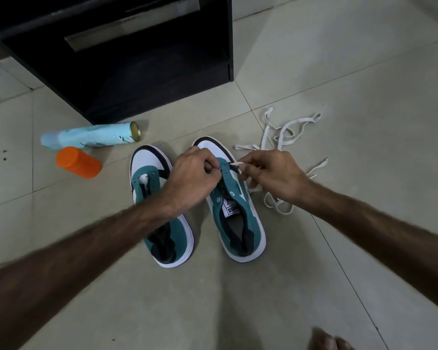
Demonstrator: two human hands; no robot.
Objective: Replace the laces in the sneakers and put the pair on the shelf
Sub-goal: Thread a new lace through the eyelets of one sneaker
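Sneakers (235, 210) teal, white-toed, unlaced.

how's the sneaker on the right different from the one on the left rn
Both hands work at the right sneaker: the left hand grips its eyelet edge, the right hand pinches a white lace tip there. The left sneaker lies untouched, partly under the left forearm. The right sneaker's tongue label shows; the left's is hidden. Both are teal, white-soled, toes toward the shelf.
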